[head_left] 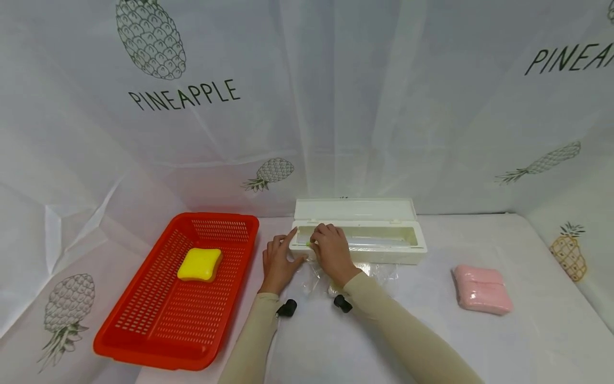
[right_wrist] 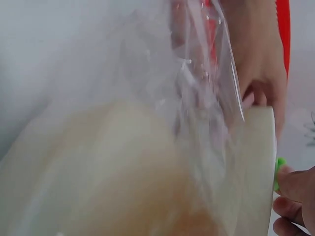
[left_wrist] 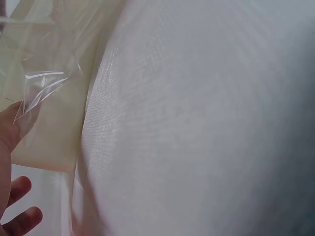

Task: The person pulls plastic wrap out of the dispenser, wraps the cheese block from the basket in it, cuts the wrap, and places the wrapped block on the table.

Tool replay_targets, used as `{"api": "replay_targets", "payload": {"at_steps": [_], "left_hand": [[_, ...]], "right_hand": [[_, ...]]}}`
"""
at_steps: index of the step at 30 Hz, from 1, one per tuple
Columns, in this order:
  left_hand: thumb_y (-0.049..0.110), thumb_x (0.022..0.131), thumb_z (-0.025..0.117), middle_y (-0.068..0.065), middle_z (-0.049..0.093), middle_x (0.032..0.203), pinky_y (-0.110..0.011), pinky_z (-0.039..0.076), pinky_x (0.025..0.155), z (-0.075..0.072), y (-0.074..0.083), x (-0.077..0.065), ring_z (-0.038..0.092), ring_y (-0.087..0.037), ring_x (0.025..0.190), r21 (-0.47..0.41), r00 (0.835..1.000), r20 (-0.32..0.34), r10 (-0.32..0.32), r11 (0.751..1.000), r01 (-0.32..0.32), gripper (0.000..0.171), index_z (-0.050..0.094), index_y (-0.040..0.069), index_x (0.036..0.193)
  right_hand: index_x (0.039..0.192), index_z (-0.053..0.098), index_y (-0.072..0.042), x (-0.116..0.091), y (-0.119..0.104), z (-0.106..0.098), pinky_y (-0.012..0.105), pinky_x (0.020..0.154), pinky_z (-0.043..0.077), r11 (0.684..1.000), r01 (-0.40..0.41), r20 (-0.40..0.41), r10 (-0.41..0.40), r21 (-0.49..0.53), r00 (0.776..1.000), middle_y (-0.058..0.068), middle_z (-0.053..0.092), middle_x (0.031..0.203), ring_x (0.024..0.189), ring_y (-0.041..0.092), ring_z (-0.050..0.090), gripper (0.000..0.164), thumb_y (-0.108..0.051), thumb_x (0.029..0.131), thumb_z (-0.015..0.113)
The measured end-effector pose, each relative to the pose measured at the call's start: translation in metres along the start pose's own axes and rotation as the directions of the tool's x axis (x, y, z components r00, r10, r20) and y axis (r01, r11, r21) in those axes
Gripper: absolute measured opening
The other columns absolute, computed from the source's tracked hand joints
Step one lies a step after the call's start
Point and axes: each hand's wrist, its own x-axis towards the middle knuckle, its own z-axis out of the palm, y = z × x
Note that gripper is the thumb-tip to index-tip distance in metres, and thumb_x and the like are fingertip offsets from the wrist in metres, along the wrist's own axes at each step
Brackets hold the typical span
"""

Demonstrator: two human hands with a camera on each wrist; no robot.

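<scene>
White box (head_left: 420, 246), one: on the tabletop (head_left: 537, 256), long side running left to right, ahead of me; its lid (head_left: 355, 209) stands raised along the back edge. Inside: a clear roll (head_left: 376, 241), lying lengthwise.

Plastic film (head_left: 384, 272), clear, crumpled: hangs over the box's front and spreads on the tabletop before it.

Green tab (right_wrist: 280, 167), small: at the box's upper front edge, towards the left end.

Left hand (head_left: 278, 265): I have its grip on the box's left end, thumb against the front wall, index finger at the rim. In the left wrist view, film lies over part of the thumb.

Right hand (head_left: 332, 249): its grip pinches the green tab between thumb and finger; the forearm crosses above the film.

Black wrist pieces, two: one beside each sleeve's cuff.

Red basket (head_left: 158, 358), slotted: to my left, apart from the box. Contents: one yellow sponge (head_left: 200, 264), lying flat towards the back.

Pink package (head_left: 482, 289), in shiny wrap: on the tabletop, right of the box and apart from it.

White cloth (head_left: 360, 106), printed with pineapples and lettering: hangs behind everything.
</scene>
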Motion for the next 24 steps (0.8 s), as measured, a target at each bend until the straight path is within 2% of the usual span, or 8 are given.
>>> {"api": "replay_targets", "payload": {"at_steps": [10,18,24], "left_hand": [[0.031,0.087,0.089,-0.013,0.056,0.136,-0.048,0.035,0.099,0.001,-0.001,0.001,0.048,-0.033,0.121,-0.02,0.999,0.038,-0.021,1.0,0.022,0.084,0.048,0.028,0.16],[0.03,0.087,0.089,-0.011,0.055,0.137,-0.047,0.034,0.103,0.001,0.001,0.0,0.046,-0.03,0.122,-0.041,0.997,0.051,-0.059,0.997,0.061,0.086,0.046,0.031,0.162],[0.029,0.087,0.089,-0.012,0.055,0.137,-0.048,0.034,0.102,0.002,0.003,0.0,0.046,-0.031,0.122,-0.035,0.997,0.046,-0.065,0.997,0.067,0.086,0.046,0.03,0.161]], "right_hand": [[0.097,0.076,-0.009,-0.017,0.022,-0.016,0.046,0.103,0.046,0.998,-0.022,0.031,0.02,0.066,0.999,0.004,0.065,0.108,0.108,0.028,0.06,0.007,-0.015,0.096,0.077],[0.094,0.076,-0.009,-0.027,0.036,-0.025,0.046,0.1,0.047,0.999,0.002,-0.04,0.0,0.042,0.999,0.004,0.065,0.104,0.105,0.028,0.061,0.006,-0.013,0.093,0.08],[0.095,0.076,-0.008,-0.036,0.048,-0.033,0.049,0.101,0.047,0.999,-0.004,-0.045,0.006,0.048,0.999,0.005,0.065,0.105,0.105,0.029,0.06,0.005,-0.01,0.093,0.08]]}}
